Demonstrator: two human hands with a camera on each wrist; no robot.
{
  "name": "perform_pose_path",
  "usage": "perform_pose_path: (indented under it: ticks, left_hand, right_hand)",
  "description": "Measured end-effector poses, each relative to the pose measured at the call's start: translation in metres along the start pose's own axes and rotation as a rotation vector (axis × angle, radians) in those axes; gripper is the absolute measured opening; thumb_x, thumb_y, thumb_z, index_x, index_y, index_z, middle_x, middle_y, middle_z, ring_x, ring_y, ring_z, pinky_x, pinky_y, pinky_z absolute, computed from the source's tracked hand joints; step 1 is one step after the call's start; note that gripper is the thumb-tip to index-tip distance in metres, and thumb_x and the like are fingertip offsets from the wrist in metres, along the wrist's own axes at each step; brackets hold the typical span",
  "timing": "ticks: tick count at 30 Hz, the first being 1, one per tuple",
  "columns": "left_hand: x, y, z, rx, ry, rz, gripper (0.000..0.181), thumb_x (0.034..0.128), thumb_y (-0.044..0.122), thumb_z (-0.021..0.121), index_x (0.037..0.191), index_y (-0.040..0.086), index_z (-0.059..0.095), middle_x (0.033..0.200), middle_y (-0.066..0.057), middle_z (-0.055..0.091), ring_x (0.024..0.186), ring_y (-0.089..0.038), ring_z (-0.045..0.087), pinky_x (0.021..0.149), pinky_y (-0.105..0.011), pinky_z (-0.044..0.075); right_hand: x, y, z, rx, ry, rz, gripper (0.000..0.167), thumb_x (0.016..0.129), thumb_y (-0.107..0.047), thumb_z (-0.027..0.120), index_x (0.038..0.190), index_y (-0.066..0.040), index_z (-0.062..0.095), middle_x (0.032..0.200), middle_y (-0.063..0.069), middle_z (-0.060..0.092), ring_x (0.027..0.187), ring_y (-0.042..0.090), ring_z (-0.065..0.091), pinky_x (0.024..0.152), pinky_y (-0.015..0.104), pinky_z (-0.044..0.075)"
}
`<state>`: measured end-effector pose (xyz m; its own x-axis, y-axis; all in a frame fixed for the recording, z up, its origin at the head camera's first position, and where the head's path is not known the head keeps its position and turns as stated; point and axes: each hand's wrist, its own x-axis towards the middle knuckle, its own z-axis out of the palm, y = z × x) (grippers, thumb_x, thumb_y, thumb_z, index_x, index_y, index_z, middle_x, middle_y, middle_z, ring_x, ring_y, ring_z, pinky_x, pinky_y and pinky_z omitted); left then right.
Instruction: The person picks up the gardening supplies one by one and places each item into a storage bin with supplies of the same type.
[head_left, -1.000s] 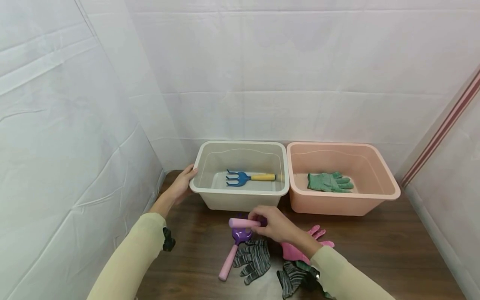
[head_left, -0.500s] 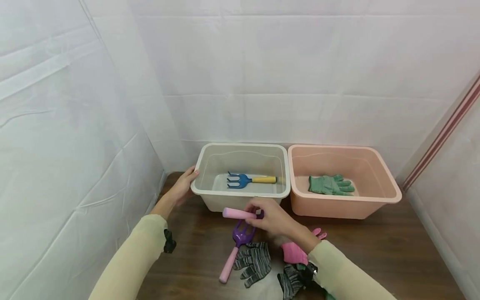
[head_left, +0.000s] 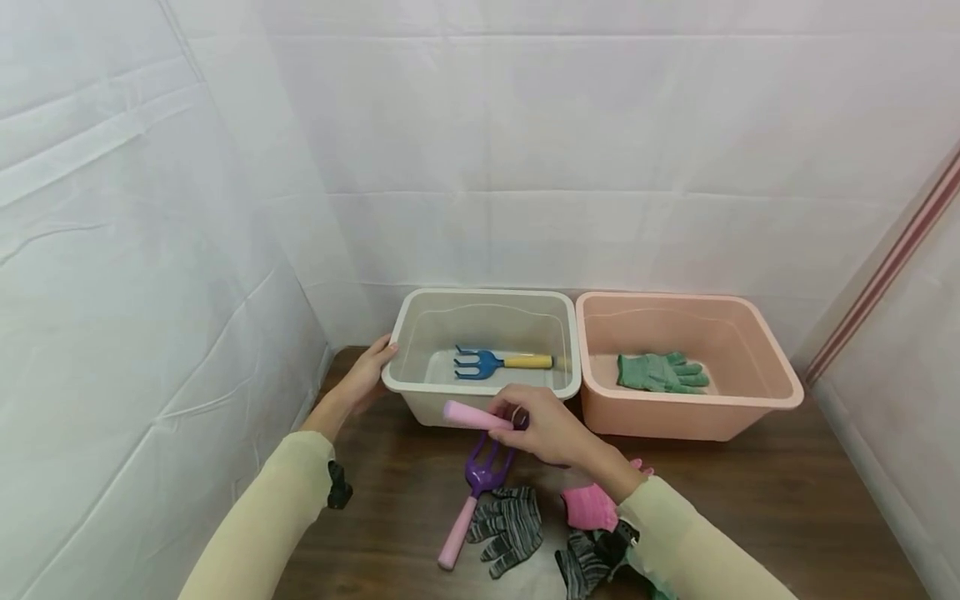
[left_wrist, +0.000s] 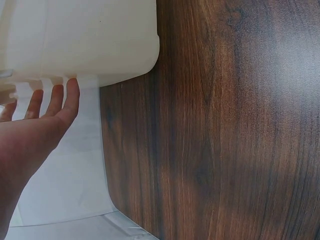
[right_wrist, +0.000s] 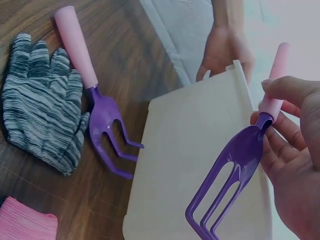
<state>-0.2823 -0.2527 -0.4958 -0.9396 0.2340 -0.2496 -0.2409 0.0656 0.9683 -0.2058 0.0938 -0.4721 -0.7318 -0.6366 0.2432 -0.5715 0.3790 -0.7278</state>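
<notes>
My right hand [head_left: 543, 425] pinches the pink handle [head_left: 476, 416] of a purple fork, held up at the near rim of the cream tub [head_left: 442, 402]. The right wrist view shows the purple fork head [right_wrist: 241, 155] hanging from that handle in front of the tub's wall. My left hand [head_left: 365, 377] rests on the tub's left rim; in the left wrist view the fingers [left_wrist: 55, 100] lie bent against its side. Inside the tub lies a blue fork with a yellow handle [head_left: 527, 362]. A second purple fork [head_left: 483, 477] lies on the table below.
A pink tub [head_left: 652, 417] with a green glove [head_left: 660, 372] in it stands right of the cream tub. On the wooden table [head_left: 780, 500] lie a grey striped glove [head_left: 512, 529], another striped glove [head_left: 581, 562] and a pink glove [head_left: 590, 507]. White sheets hang behind and at the sides.
My right hand has risen from the table toward the cream tub's near rim with the purple fork. My left hand has stayed at the tub's left rim.
</notes>
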Motion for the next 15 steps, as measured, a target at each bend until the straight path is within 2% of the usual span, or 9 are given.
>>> perform_pose_path:
  ticks: [5,11,15]
  left_hand:
    - [0.002,-0.001,0.002,-0.014,0.003,-0.008,0.06,0.1182,0.034,0.03,0.171,0.014,0.008,0.171,-0.024,0.02,0.154,-0.046,0.027,0.122,-0.066,0.027]
    - [0.0,-0.002,0.004,-0.019,-0.006,-0.014,0.061,0.1182,0.034,0.029,0.171,0.013,0.007,0.171,-0.026,0.018,0.154,-0.049,0.026,0.121,-0.066,0.029]
    - [-0.001,-0.002,0.004,-0.022,-0.003,-0.015,0.06,0.1183,0.032,0.028,0.171,0.014,0.007,0.171,-0.025,0.019,0.154,-0.048,0.026,0.121,-0.066,0.028]
  right_hand:
    - [0.0,-0.003,-0.007,0.009,0.012,-0.003,0.021,0.093,-0.017,0.084,0.111,-0.021,0.073,0.099,-0.011,0.069,0.09,0.009,0.065,0.079,0.033,0.06]
    - [0.001,-0.007,-0.012,0.006,0.027,-0.034,0.02,0.094,-0.018,0.084,0.111,-0.019,0.074,0.099,-0.009,0.07,0.089,0.009,0.066,0.078,0.036,0.061]
    - [0.003,-0.008,-0.015,-0.003,0.041,-0.05,0.02,0.094,-0.019,0.084,0.111,-0.018,0.074,0.098,-0.008,0.071,0.088,0.009,0.066,0.076,0.033,0.061]
